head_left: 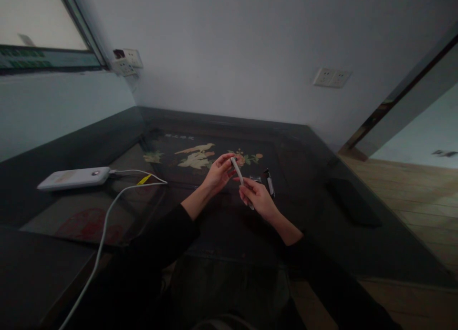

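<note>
A slim, pale stick-like object (236, 169) is held at a slant over the dark table (229, 225). My left hand (219, 172) pinches its upper end, where a small dark spot shows. Lower down, the fingers of my right hand (258, 197) close around it, and its bottom tip sticks out beneath them. Its exact kind is too small and dim to make out. Just beyond my right hand lies a small black-and-white item (270, 183), partly hidden by that hand.
On the left lies a white power bank (75, 177) with a white cable (107, 211) running toward the near edge and a yellow tag (144, 179). A flat black object (352, 202) rests at the right. Wall sockets (332, 77) are behind the table.
</note>
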Motion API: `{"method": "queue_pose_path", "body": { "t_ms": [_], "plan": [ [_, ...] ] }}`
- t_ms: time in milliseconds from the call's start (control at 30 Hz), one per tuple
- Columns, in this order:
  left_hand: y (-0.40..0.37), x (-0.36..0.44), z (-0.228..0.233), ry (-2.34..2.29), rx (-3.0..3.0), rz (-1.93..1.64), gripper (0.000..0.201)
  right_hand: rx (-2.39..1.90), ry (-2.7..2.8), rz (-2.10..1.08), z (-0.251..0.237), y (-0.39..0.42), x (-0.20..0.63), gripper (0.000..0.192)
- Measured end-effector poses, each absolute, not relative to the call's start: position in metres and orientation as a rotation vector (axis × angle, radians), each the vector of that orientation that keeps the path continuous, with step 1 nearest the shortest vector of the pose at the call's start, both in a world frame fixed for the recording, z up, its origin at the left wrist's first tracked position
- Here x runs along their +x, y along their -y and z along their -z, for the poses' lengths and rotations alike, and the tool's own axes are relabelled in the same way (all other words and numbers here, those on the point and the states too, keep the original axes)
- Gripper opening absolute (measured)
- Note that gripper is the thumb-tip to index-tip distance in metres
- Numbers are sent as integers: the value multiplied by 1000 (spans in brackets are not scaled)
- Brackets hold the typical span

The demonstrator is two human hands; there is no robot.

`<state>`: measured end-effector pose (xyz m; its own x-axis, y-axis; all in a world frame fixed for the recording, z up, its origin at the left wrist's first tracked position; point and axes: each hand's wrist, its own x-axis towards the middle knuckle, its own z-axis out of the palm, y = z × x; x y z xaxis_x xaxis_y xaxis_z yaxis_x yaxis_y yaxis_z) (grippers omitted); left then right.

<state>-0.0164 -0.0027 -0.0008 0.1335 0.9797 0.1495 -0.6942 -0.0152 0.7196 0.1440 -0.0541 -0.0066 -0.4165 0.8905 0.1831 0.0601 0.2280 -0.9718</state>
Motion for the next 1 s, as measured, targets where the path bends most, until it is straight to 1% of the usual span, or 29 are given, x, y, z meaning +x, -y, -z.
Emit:
{"method": "queue_pose_path", "body": {
  "t_ms": [333,667,900,1000],
  "plan": [
    [4,-16,0,-471,797,-1406,41,-986,1615,-1153,12,46,148,43],
    [3,-17,1,-453,827,-1385,42,-928,1691,-1185,3,54,146,43],
    [5,-16,-3,-458,820,-1404,42,-877,1682,-1318,2,59,143,44],
    [5,-16,-3,-468,820,-1401,42,-884,1677,-1285,3,57,144,44]
  ]
}}
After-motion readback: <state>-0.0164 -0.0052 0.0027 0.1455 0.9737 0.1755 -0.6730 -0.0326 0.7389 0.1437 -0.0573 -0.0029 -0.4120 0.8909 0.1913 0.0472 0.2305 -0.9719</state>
